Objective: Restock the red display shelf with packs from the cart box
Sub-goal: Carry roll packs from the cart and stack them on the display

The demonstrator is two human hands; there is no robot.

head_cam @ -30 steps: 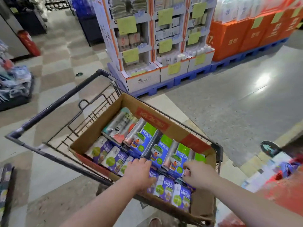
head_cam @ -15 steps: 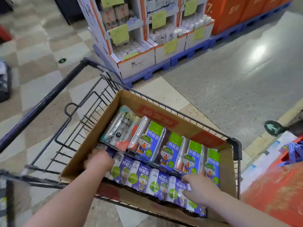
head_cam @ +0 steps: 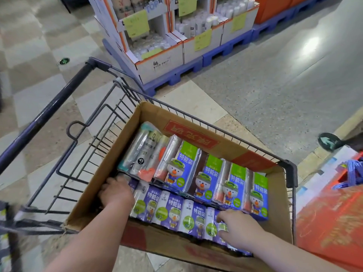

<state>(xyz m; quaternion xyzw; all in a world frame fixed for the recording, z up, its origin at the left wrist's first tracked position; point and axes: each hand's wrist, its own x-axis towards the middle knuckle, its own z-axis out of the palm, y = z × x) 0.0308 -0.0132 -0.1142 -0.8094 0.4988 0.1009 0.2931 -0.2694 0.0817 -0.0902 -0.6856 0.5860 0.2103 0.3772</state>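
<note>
Your left hand point(head_cam: 115, 195) and right hand point(head_cam: 238, 226) grip the ends of the purple plastic pack row point(head_cam: 172, 213) at 6 o'clock; squeeze weakly and middle packs drop.

One grey wire shopping cart point(head_cam: 49, 118) carries one open brown cardboard box point(head_cam: 279, 209). Its back row holds four upright purple packs with green tops and a cartoon mascot point(head_cam: 182, 169), plus one clear pack of silver rolls point(head_cam: 137, 152). The front row shows at least four purple-and-white rolls point(head_cam: 169, 209); its ends are covered.
</note>
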